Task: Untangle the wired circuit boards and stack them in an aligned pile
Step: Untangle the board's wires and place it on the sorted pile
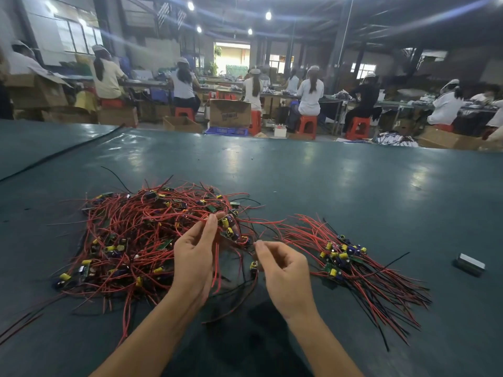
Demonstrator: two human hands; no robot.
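- Fingers of the left hand: thumb and forefinger pressed together, pinching red leads at the near edge of the tangled heap. A circuit board with yellow capacitors hangs just beside them.
- Right hand: thumb and forefinger pinch a thin wire, seemingly black, though the strand is too fine to be sure. Remaining fingers are curled.
- Tangled heap: boards with red and black wires, lying on the green table, mostly left of the hands.
- Sorted pile: right of the right hand, boards clustered, leads fanning towards the near right.
- Small metallic block: on the table, well apart at far right.
- Seated workers: at benches beyond.
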